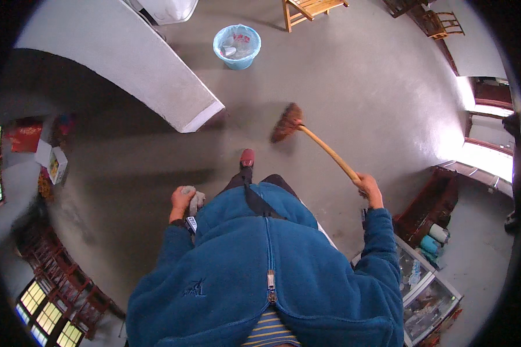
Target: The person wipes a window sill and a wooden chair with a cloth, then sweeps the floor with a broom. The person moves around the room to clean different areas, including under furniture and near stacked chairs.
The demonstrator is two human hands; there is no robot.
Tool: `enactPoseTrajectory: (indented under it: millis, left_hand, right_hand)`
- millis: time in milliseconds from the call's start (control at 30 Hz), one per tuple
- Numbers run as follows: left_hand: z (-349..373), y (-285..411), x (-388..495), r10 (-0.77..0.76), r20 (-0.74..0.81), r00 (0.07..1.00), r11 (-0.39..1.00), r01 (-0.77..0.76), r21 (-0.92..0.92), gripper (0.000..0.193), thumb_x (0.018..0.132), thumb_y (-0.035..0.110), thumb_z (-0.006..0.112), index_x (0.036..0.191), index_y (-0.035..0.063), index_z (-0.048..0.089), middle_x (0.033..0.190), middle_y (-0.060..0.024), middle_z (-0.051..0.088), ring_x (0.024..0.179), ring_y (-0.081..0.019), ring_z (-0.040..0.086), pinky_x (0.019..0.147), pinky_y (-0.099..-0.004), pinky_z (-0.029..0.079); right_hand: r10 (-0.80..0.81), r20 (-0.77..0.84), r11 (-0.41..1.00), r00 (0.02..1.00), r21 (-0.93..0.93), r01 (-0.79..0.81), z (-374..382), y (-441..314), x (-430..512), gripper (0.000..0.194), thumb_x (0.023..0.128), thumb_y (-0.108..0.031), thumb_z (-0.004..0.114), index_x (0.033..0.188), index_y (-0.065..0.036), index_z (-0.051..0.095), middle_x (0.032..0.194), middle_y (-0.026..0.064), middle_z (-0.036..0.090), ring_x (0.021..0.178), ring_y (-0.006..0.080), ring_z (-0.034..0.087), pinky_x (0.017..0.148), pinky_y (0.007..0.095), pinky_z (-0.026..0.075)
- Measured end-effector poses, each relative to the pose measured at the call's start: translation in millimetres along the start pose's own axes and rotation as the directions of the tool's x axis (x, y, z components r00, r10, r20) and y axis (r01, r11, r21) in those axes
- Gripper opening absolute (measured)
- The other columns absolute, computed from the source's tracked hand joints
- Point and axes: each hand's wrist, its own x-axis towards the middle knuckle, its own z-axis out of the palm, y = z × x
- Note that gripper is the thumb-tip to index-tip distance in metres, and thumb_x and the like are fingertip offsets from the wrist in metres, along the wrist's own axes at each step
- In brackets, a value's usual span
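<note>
My right hand (368, 187) grips the end of a wooden-handled broom (328, 149). The broom's reddish-brown head (288, 123) is out in front of me, slightly blurred, above or on the grey floor; I cannot tell which. At my left side, my left hand (183, 199) is closed around a bunched greyish cloth (196, 202). One red shoe (247, 157) shows ahead of my legs, to the left of the broom head.
A blue lined bin (237, 60) with rubbish inside stands ahead. The end of a white wall (186, 95) juts in from the left. A wooden chair (306, 13) is at the top. Right of me are a glass cabinet (430, 299) and a dark wooden bench (434, 204).
</note>
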Motion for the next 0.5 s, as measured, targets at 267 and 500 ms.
enactPoseTrajectory:
  millis: [267, 500]
  left_hand:
    - [12, 39, 31, -0.031, 0.02, 0.999, 0.999, 0.031, -0.013, 0.049, 0.066, 0.037, 0.079, 0.101, 0.0052, 0.067, 0.1, -0.0159, 0.068, 0.094, -0.0306, 0.065, 0.083, -0.0398, 0.05]
    - [23, 72, 26, -0.077, 0.028, 0.997, 0.994, 0.079, -0.073, 0.05, 0.067, 0.038, 0.078, 0.103, 0.0043, 0.066, 0.102, -0.017, 0.067, 0.096, -0.0314, 0.064, 0.082, -0.0393, 0.05]
  right_hand:
    - [0.032, -0.207, 0.958, 0.978, -0.273, -0.09, -28, -10, -24, 0.039, 0.081, -0.026, 0.059, 0.119, -0.018, 0.057, 0.1, 0.0188, 0.065, 0.097, 0.0371, 0.061, 0.081, 0.0478, 0.048]
    - [-0.419, -0.091, 0.818, 0.904, -0.469, 0.332, -38, -126, 22, 0.036, 0.082, -0.025, 0.06, 0.118, -0.02, 0.056, 0.097, 0.0152, 0.065, 0.093, 0.0363, 0.061, 0.077, 0.0476, 0.049]
